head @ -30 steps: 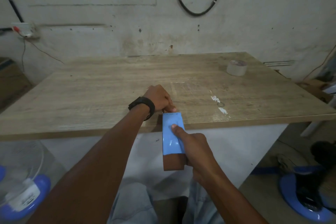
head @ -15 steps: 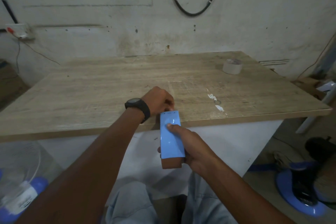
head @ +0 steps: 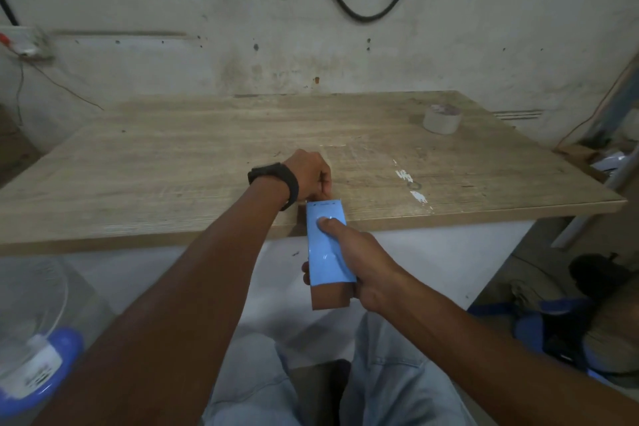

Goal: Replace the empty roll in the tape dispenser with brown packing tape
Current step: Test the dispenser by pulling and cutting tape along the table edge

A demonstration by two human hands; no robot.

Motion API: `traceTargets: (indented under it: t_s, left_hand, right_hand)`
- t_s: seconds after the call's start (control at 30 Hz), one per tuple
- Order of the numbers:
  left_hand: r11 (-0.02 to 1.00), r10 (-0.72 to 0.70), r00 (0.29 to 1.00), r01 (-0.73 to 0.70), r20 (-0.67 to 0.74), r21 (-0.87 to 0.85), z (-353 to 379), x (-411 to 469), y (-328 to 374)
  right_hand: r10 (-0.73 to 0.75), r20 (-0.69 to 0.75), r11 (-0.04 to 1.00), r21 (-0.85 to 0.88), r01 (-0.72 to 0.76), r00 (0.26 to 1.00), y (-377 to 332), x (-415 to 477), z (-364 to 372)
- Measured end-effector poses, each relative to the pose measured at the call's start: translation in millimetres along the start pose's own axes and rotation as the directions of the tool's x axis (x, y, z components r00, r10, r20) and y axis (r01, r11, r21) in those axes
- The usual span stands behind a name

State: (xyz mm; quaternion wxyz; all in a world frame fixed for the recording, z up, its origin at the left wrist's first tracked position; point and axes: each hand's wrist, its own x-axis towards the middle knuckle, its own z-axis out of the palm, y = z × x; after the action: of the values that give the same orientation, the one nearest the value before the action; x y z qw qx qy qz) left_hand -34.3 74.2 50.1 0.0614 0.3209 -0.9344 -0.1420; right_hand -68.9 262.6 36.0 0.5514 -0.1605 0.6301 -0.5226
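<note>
The blue tape dispenser (head: pixel 326 245) is held at the table's near edge, and a brown packing tape roll (head: pixel 329 297) shows edge-on at its rear. My right hand (head: pixel 366 263) grips it from the right, with the thumb pressed on the blue cover. My left hand (head: pixel 309 176), with a black watch on its wrist, is closed at the dispenser's front end above the table edge. What its fingertips pinch is hidden. A pale, nearly bare tape roll (head: pixel 442 119) stands at the table's far right.
The wooden table (head: pixel 207 162) stands against a stained wall with a black cable loop (head: pixel 366 7). White paint marks (head: pixel 413 185) lie right of my hands. A fan with a blue base (head: pixel 38 367) is on the floor at left, and blue and dark objects (head: pixel 567 322) at right.
Hardly anything: both hands keep their hold on the dispenser at the table edge. The view has shifted slightly.
</note>
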Motion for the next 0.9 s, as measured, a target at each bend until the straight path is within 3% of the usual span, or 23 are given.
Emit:
traceTargets:
  t_s: [0.2, 0.63, 0.9]
  left_hand:
    - [0.999, -0.028, 0.997, 0.026, 0.071, 0.021, -3.8, 8.5, -0.9]
    - [0.987, -0.047, 0.979, 0.076, 0.198, -0.140, -6.1, 21.4, -11.4]
    - [0.990, -0.047, 0.981, 0.071, 0.191, -0.124, -5.8, 19.4, -11.4]
  right_hand:
    - [0.048, 0.008, 0.999, 0.008, -0.048, 0.999, -11.3, -6.3, 2.7]
    - [0.106, 0.006, 0.994, -0.023, -0.106, 0.994, -13.3, -8.4, 0.9]
    - [0.094, 0.039, 0.994, -0.059, -0.092, 0.995, -2.5, -9.5, -6.2]
